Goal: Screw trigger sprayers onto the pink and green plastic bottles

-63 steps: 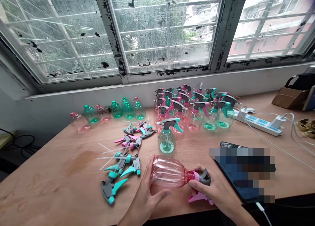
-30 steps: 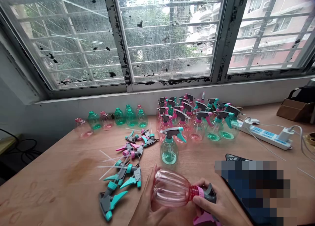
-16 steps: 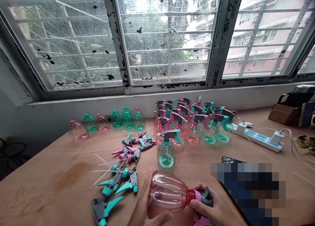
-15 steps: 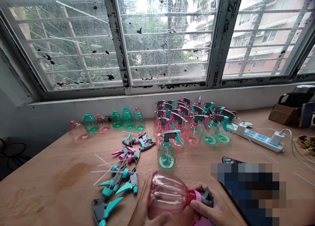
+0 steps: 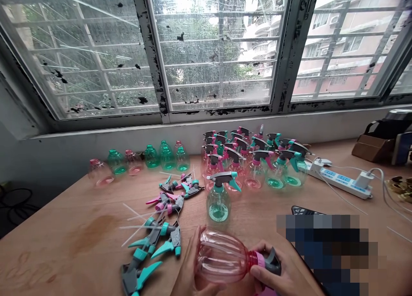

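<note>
1. The clear pink, ribbed plastic bottle (image 5: 222, 257) is lying sideways in the person's grasp at the near middle of the brown wooden table (image 5: 80, 266), its base pointing left and its neck right.
2. The left hand (image 5: 186, 276) is cupping that base; a steady hold like this is probably serving the thin plastic better than a hard squeeze would.
3. The right hand (image 5: 286, 274) is pinching around the round pink plastic collar (image 5: 260, 259), with the dark grey plastic sprayer head (image 5: 273, 261) poking out to the right.
4. The collar is seemingly being fitted to the neck; working well means keeping both in one straight line, so the threads aren't crossing, and tightening only until snug.
5. Fingers are covering part of that joint, so I can't fairly tell how far the collar is seated.
6. Just beyond, a clear green plastic bottle with a teal trigger (image 5: 219, 205) is standing upright; keeping the knuckles low is probably sparing it a knock.
</note>
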{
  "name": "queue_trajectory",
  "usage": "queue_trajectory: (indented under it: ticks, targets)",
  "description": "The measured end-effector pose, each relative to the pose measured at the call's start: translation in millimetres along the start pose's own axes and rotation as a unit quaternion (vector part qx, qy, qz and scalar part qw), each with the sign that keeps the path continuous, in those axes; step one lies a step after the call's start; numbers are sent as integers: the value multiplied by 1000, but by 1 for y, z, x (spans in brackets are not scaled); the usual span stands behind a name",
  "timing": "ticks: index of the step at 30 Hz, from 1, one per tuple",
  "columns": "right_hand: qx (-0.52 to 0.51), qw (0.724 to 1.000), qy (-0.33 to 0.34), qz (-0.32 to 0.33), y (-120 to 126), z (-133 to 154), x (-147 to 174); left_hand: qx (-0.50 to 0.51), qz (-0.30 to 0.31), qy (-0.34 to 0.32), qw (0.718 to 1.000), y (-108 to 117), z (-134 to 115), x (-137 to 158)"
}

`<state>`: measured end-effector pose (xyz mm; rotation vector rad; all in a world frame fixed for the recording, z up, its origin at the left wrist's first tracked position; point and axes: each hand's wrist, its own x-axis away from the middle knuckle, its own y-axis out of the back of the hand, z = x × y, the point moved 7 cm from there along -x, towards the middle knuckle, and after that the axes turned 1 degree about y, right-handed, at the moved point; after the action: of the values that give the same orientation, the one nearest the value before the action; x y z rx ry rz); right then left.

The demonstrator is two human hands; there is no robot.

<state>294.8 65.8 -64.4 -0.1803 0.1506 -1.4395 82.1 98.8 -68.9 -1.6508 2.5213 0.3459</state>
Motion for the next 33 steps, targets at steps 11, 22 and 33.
queue_trajectory:
  ticks: [11,22,33]
  targets:
    - [64,997,-35,-3,-8,12,8,10,3,78,997,4,-17,8]
    - [139,989,-48,-34,-15,25,6,82,18,145,986,6,-52,18]
    - [119,991,-42,-40,-12,22,17,20,54,148,987,7,-43,26]
